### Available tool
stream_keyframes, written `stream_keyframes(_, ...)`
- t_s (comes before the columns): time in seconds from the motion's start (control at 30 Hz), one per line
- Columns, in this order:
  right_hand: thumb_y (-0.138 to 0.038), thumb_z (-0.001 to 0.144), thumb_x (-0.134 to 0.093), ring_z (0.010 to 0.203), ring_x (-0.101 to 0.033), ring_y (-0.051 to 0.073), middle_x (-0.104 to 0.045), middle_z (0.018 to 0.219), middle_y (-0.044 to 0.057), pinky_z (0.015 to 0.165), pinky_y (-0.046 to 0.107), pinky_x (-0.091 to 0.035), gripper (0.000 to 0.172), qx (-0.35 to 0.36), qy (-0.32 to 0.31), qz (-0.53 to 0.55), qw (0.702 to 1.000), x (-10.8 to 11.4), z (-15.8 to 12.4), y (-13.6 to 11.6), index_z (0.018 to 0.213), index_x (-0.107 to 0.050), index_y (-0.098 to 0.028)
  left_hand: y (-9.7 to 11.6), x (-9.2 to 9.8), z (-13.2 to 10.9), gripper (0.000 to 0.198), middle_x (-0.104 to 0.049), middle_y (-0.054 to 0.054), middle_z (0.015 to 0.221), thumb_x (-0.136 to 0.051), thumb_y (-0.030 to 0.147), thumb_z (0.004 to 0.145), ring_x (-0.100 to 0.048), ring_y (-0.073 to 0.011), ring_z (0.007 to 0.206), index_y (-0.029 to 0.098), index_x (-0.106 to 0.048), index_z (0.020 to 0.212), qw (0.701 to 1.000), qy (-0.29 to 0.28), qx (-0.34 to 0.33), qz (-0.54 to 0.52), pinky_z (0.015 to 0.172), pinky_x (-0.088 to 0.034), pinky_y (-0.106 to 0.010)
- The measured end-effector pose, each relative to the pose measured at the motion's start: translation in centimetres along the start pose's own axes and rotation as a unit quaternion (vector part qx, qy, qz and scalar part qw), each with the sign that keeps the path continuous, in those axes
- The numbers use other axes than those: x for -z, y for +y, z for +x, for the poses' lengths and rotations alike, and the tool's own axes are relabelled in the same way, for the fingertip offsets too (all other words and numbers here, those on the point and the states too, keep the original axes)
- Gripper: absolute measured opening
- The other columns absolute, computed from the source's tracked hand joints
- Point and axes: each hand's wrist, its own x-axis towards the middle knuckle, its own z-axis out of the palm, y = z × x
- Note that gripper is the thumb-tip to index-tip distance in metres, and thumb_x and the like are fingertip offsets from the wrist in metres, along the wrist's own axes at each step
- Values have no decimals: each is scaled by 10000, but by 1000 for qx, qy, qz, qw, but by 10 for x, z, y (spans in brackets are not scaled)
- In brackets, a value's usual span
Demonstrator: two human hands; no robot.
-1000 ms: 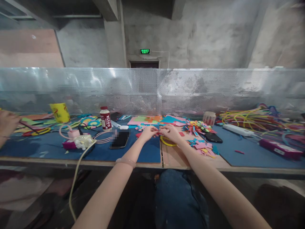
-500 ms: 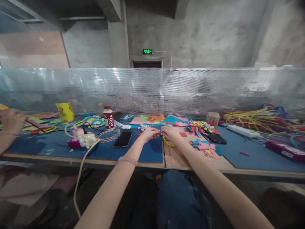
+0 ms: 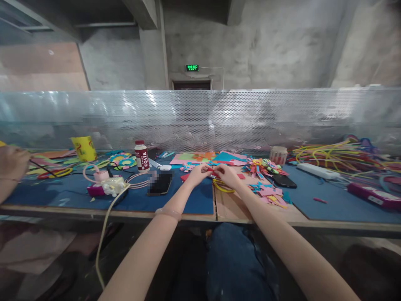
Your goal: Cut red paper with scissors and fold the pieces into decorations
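My left hand [image 3: 198, 174] and my right hand [image 3: 227, 174] meet above the middle of the workbench, fingertips pinched together on a small red paper piece [image 3: 213, 172]. A yellow loop [image 3: 221, 186] lies on the bare wood just under my right hand. A pile of cut pink, blue and yellow paper strips [image 3: 267, 193] lies to the right of that hand. Behind it sits a colourful paper flower [image 3: 263, 166]. A black phone [image 3: 160, 183] lies to the left of my left hand on the blue mat [image 3: 147, 198].
A Costa bottle [image 3: 141, 156], a yellow cup [image 3: 83, 148] and a pink and white device with a cable [image 3: 106, 186] stand at left. Another person's hand [image 3: 12, 165] works at the far left. Coloured tubes [image 3: 338, 154], a power strip [image 3: 315, 171] and a second phone [image 3: 282, 180] lie right. A perforated metal screen [image 3: 200, 119] backs the bench.
Both hands lifted slightly off the bench and stayed pinched together on the red piece. The view shifted a little.
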Motion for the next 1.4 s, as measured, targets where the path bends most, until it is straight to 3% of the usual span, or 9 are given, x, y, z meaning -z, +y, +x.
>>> stream_keyframes(0.23, -220, 751, -467, 725, -546, 146, -608, 774, 35, 698, 280, -420, 131, 8, -10, 10, 1000, -2, 1, 6, 783, -579, -160, 5, 2, 0, 156, -592, -30, 694, -607, 220, 665, -555, -128, 641, 127, -593, 790, 999, 22, -7, 40, 596, -442, -232)
stream_keyframes(0.63, -281, 712, -535, 582, -537, 127, -613, 694, 28, 545, 244, -417, 176, -55, -12, 71, 996, 0, 1, -2, 795, -597, -139, -1, 5, 2, 212, -596, -28, 658, -615, 244, 662, -557, -128, 610, 121, -618, 835, 1000, 23, -3, 16, 560, -441, -226)
stream_keyframes(0.83, -293, 713, -544, 598, -548, 133, -635, 717, 31, 576, 253, -422, 193, -79, -1, 64, 995, 1, 1, -3, 813, -628, -150, -2, 4, 1, 221, -618, -44, 677, -625, 247, 656, -574, -140, 626, 120, -622, 837, 1000, 25, 7, 12, 560, -450, -234)
stream_keyframes(1.1, -254, 743, -525, 656, -539, 140, -627, 738, 25, 632, 257, -403, 161, -19, 11, -6, 1000, 4, 3, 1, 759, -664, -173, -6, 2, 2, 187, -648, -85, 752, -621, 256, 661, -596, -159, 686, 108, -629, 775, 999, 29, 18, 9, 585, -465, -250)
stream_keyframes(1.4, -142, 779, -462, 744, -518, 143, -590, 760, 44, 712, 268, -392, 182, 69, -4, -96, 993, -2, 3, 8, 729, -635, -171, -3, 2, 1, 163, -656, -59, 680, -604, 177, 640, -591, -149, 624, 112, -653, 781, 997, -4, 44, 62, 603, -459, -265)
